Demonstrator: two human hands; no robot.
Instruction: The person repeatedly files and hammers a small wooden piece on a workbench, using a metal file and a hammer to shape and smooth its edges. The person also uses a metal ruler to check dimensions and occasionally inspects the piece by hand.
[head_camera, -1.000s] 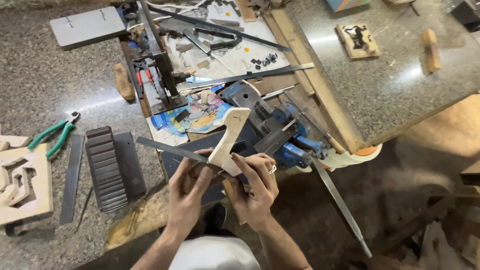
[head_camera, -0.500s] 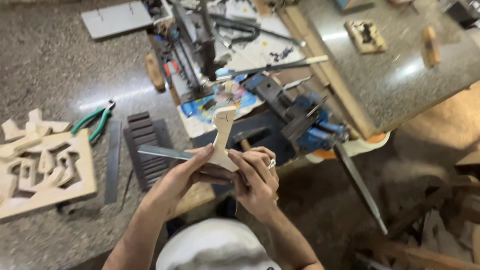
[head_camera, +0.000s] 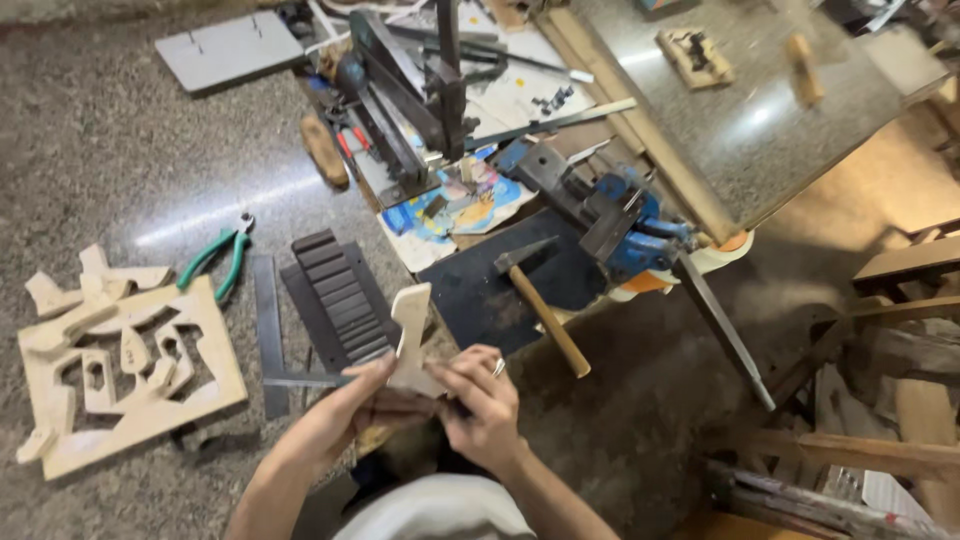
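Both hands low centre, about 6 o'clock in frame. Left hand (head_camera: 345, 410) and right hand (head_camera: 480, 405) are closed around the base of a pale cut wooden piece (head_camera: 410, 335), which sticks up and away from the body; fingers wrapped on it from both sides, ring on a right finger. A thin flat metal file (head_camera: 300, 381) runs out toward 9 o'clock from under the left hand; can't tell which hand grips it. Printed matter: a colourful sheet (head_camera: 455, 205), blue, yellow and red patches, lies flat at 12 o'clock from the hands, partly under a black metal frame tool (head_camera: 420, 100); pale paper sheets (head_camera: 520, 95) beyond it. A grey rectangular plate (head_camera: 230, 50) at 11 o'clock, far edge. Around: a dark ribbed block (head_camera: 340, 295) just at 11 o'clock of the hands, green-handled pliers (head_camera: 215, 260) at 10, a carved wooden fretwork panel (head_camera: 120, 375) with loose offcuts at 9. A hammer (head_camera: 545, 310) with wooden handle lies on a dark mat (head_camera: 480, 290) at 1 o'clock, close to the right hand. A blue bench vise (head_camera: 620, 220) at 2 o'clock, a long metal blade (head_camera: 720, 325) slanting down from it. A grey stone slab (head_camera: 740, 120) upper right carries a small carved block (head_camera: 695, 55). Timber scraps (head_camera: 880, 440) at 3 to 4 o'clock.
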